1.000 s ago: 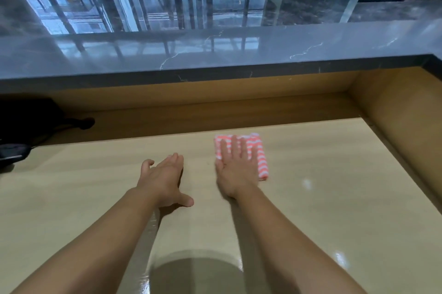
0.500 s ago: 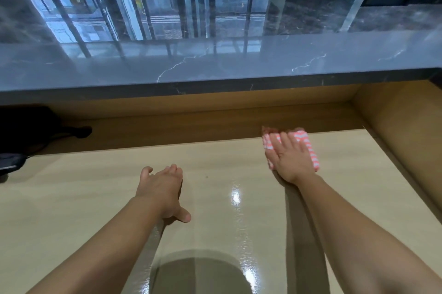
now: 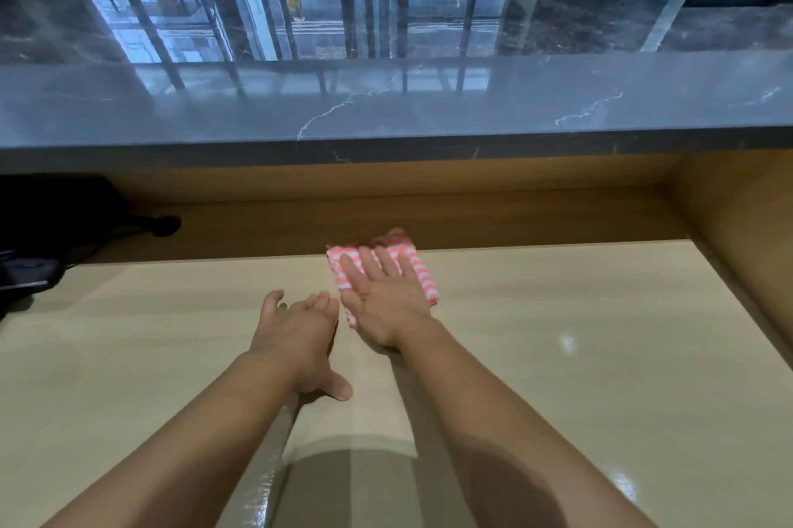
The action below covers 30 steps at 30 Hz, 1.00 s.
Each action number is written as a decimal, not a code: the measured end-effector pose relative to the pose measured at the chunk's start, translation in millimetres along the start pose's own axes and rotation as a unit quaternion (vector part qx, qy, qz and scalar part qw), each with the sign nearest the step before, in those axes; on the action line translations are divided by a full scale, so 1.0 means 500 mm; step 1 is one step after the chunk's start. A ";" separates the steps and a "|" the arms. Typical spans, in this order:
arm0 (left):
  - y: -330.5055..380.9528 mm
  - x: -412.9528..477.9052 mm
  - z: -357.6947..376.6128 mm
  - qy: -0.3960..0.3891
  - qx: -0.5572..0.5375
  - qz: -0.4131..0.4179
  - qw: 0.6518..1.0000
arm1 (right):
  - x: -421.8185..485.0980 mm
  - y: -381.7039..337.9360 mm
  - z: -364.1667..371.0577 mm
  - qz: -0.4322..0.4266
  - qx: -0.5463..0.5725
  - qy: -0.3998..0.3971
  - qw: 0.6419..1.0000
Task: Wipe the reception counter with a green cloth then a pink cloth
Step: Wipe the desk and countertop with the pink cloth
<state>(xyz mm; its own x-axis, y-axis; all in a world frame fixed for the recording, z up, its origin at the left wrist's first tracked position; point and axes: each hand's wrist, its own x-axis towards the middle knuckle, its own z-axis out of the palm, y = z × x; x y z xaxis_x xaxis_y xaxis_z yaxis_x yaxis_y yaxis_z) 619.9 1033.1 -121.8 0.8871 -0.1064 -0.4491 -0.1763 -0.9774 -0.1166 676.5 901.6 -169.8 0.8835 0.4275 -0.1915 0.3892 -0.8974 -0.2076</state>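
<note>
A folded pink-and-white striped cloth [image 3: 422, 270] lies on the beige counter [image 3: 558, 356], close to its back edge. My right hand [image 3: 386, 295] lies flat on top of the cloth with straight, spread fingers, pressing it to the surface. Just left of it, my left hand [image 3: 300, 334] rests palm down on the bare counter with relaxed fingers and holds nothing. No green cloth is in view.
A raised dark marble ledge [image 3: 386, 111] overhangs the back of the counter. A wooden side wall [image 3: 738, 235] closes off the right end. Black devices with cables [image 3: 38, 235] sit at the far left under the ledge.
My right hand has slid the pink cloth back to the left along the counter's rear edge, ending next to my left hand. The left hand has stayed put.
</note>
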 end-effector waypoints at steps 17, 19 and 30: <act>-0.091 0.054 -0.028 0.019 -0.030 -0.001 0.999 | -0.003 0.219 -0.096 0.332 -0.027 -0.014 0.943; -0.091 0.055 -0.022 0.025 -0.035 0.001 0.999 | 0.028 0.148 -0.086 0.266 -0.050 -0.020 0.963; -0.100 0.057 -0.017 0.010 -0.029 0.002 1.000 | 0.067 0.045 -0.061 0.075 0.029 -0.028 0.996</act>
<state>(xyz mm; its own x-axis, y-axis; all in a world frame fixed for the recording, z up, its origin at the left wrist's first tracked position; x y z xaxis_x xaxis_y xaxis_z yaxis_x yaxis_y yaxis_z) 657.4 1077.3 -121.4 0.8947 -0.1141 -0.4318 -0.1562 -0.9857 -0.0630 722.9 892.4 -151.6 0.9141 0.2951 -0.2779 0.2362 -0.9449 -0.2265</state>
